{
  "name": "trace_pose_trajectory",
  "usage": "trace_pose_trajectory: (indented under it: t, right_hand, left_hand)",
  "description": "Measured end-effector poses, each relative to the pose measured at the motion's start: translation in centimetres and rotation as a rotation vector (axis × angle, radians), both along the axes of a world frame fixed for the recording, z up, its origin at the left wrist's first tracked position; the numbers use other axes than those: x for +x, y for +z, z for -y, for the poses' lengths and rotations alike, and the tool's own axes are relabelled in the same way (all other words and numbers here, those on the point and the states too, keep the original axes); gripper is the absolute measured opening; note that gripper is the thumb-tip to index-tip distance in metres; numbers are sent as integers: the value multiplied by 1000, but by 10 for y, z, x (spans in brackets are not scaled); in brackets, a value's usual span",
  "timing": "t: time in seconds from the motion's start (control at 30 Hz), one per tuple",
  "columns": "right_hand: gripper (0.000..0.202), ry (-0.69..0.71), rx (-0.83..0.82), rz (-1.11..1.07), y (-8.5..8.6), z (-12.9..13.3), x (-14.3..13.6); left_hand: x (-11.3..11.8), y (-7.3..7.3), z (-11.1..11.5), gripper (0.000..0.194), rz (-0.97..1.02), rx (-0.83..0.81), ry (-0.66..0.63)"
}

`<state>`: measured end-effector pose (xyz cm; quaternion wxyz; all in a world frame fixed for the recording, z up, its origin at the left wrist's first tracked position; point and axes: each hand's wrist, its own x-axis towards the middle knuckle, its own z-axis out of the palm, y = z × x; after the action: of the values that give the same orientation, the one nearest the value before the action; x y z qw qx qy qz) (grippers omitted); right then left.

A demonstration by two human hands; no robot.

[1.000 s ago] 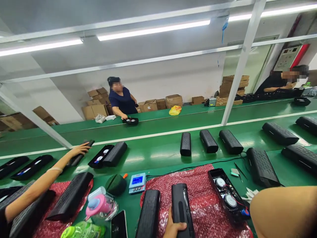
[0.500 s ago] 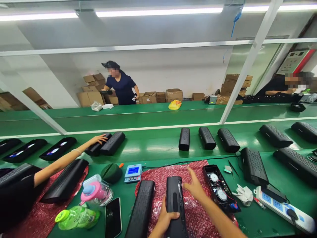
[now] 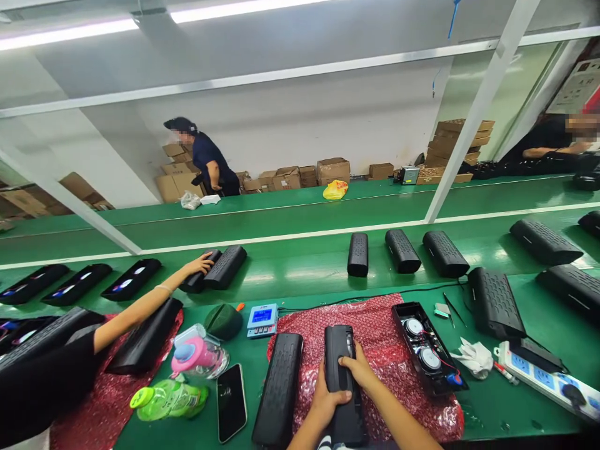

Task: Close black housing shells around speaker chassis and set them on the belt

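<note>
A black speaker (image 3: 337,344) stands on end or lies lengthwise in front of me, its smooth side with a long oval mark facing up. My left hand (image 3: 327,397) is wrapped round its left side, thumb across the lower part. My right hand (image 3: 359,367) grips its upper right side, thumb lying on the face. Another black speaker (image 3: 280,381) with a patterned grille lies just left. Under them is red bubble wrap (image 3: 389,390). An opened speaker housing (image 3: 424,350) with two round drivers and wires lies to the right.
A phone (image 3: 231,400), green bottle (image 3: 171,400), pink-lidded bottle (image 3: 199,356) and blue-screened meter (image 3: 262,320) are on the left. Right are tissue (image 3: 474,357), tweezers (image 3: 454,309) and a power strip (image 3: 539,378). A co-worker's hand (image 3: 200,262) touches a speaker at left.
My right hand has come down from beside the speaker onto its upper right side. My left hand keeps its grip. The person across the bench has turned and leaned left.
</note>
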<state>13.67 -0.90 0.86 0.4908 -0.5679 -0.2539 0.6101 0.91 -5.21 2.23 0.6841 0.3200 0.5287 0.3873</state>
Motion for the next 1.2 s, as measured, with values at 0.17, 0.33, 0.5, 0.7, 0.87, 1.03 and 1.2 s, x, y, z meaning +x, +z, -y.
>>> trace_pose_trajectory:
  t: [0.17,0.33,0.5,0.7,0.87,1.03,1.2]
  right_hand:
    - [54,-76,62,68,-4,1,-3]
    - [80,57,49,-37,-9,12,1]
    - [99,147,107,-80,-15,18,2]
    - [93,141,133,-26,-14,11,-3]
    - [90,38,-7,-51,-14,9,-6]
    - [78,-73,-89,25,-14,1,-12]
    - [78,-48,-17,96,-16,4,-11]
  left_hand:
    - [2,1,0,102,45,-2,4]
    - [2,3,0,100,64,5,20]
    - [3,15,0,98,41,-9,3]
    - [2,20,0,97,27,-17,-5]
    - [2,15,0,98,6,-7,1]
    - [2,14,1,95,-31,15,-14]
    - [1,17,2,94,-36,-23,-17]
